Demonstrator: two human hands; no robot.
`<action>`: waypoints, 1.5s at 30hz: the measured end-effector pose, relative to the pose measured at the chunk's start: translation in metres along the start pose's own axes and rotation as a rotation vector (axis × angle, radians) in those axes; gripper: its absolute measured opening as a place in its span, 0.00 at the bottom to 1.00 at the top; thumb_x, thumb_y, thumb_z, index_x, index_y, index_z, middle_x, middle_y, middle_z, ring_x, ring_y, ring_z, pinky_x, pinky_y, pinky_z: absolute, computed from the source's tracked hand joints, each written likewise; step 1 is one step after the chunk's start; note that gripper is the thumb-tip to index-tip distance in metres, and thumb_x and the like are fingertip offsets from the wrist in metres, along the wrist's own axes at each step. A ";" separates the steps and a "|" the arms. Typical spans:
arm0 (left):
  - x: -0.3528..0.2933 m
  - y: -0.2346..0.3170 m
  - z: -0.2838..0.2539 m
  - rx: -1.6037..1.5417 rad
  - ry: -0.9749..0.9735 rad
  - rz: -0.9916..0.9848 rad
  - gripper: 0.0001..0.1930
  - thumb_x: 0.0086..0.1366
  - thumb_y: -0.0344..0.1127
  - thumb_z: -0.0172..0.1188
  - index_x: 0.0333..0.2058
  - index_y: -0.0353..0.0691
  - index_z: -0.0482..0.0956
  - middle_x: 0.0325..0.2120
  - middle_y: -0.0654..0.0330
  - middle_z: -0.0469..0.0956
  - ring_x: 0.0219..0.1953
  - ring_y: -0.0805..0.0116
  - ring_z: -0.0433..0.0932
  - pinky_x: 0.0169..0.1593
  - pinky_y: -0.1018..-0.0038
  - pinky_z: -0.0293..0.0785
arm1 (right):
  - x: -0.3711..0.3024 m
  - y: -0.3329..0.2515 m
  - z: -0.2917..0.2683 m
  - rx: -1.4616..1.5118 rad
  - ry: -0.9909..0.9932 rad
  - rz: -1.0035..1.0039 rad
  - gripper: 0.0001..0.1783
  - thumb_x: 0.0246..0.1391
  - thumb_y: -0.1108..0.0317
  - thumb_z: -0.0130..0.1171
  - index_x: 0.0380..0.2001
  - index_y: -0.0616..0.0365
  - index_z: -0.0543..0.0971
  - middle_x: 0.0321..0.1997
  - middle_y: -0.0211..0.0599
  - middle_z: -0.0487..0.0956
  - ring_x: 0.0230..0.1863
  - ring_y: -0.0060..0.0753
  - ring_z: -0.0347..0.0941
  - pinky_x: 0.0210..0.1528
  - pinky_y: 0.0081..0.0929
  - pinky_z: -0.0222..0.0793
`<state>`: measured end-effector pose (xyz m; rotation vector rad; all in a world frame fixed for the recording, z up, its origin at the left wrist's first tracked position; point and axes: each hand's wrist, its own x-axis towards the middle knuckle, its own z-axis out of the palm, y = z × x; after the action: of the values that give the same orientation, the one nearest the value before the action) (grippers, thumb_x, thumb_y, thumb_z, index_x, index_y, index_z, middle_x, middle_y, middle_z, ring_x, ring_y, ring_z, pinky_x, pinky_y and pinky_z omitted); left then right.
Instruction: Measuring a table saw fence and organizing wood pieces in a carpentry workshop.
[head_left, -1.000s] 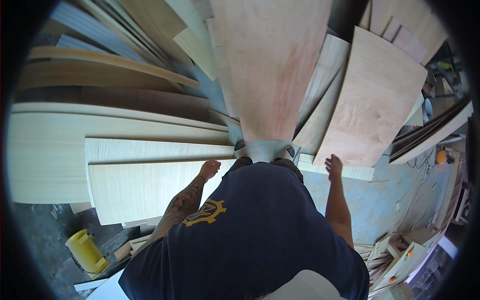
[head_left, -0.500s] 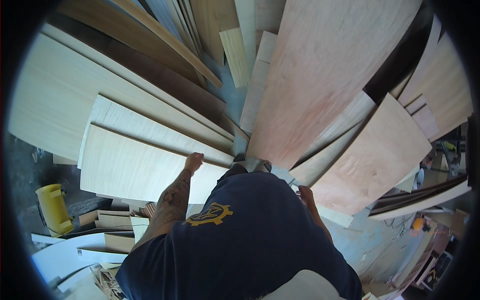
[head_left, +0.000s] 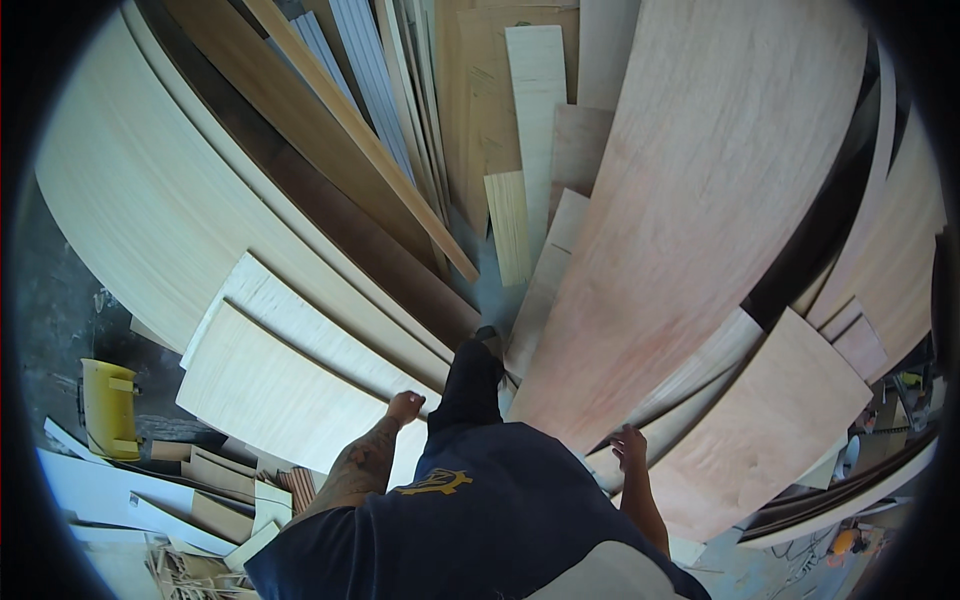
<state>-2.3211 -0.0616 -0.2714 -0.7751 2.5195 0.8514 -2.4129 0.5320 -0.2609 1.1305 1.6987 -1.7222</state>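
Note:
My left hand (head_left: 405, 406) is closed beside the upper edge of a pale wood panel (head_left: 285, 372); whether it touches the panel I cannot tell. Just behind that panel leans another pale sheet (head_left: 262, 285). On the right, my right hand (head_left: 629, 446) has its fingers curled next to the lower ends of several leaning plywood sheets. The nearest of these is a pinkish plywood panel (head_left: 745, 425). What either hand holds, if anything, is hidden. Between them my dark-trousered leg (head_left: 470, 385) is stretched forward, with the shoe near the panels' feet.
A tall plywood sheet (head_left: 690, 220) leans at the right. Long boards (head_left: 370, 140) and a short narrow board (head_left: 508, 225) stand ahead. At the left are a large pale sheet (head_left: 110, 170), a yellow cylindrical object (head_left: 108, 410) and wood offcuts (head_left: 215, 475).
My body has moved forward and the view has tilted up, showing more boards ahead. One leg now reaches forward. Both hands stay low at my sides, the right one raised slightly from my body.

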 end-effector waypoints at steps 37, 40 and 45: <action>0.525 0.050 -0.147 -0.593 -0.576 -0.454 0.16 0.69 0.44 0.56 0.49 0.41 0.77 0.35 0.57 0.81 0.31 0.69 0.79 0.31 0.75 0.73 | -0.019 -0.607 0.398 -1.031 1.442 -1.151 0.54 0.41 0.84 0.50 0.71 0.67 0.37 0.71 0.69 0.47 0.69 0.65 0.47 0.68 0.61 0.39; 0.499 0.094 -0.114 -0.591 -0.648 -0.381 0.14 0.69 0.41 0.55 0.47 0.39 0.77 0.36 0.56 0.81 0.35 0.66 0.80 0.37 0.73 0.75 | -0.031 -0.605 0.391 -1.094 1.417 -1.189 0.52 0.44 0.80 0.50 0.71 0.70 0.38 0.70 0.70 0.47 0.67 0.64 0.50 0.70 0.58 0.41; 0.507 0.204 -0.048 -0.414 -0.781 0.362 0.13 0.69 0.39 0.56 0.42 0.34 0.80 0.36 0.56 0.81 0.36 0.65 0.82 0.40 0.69 0.77 | -0.029 -0.605 0.385 -1.191 1.409 -1.221 0.52 0.44 0.77 0.52 0.70 0.73 0.38 0.70 0.69 0.48 0.70 0.64 0.48 0.73 0.57 0.40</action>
<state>-2.8484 -0.1494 -0.3975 -0.0296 1.8081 1.4766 -2.9703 0.2294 0.0753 0.5148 3.8000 0.5636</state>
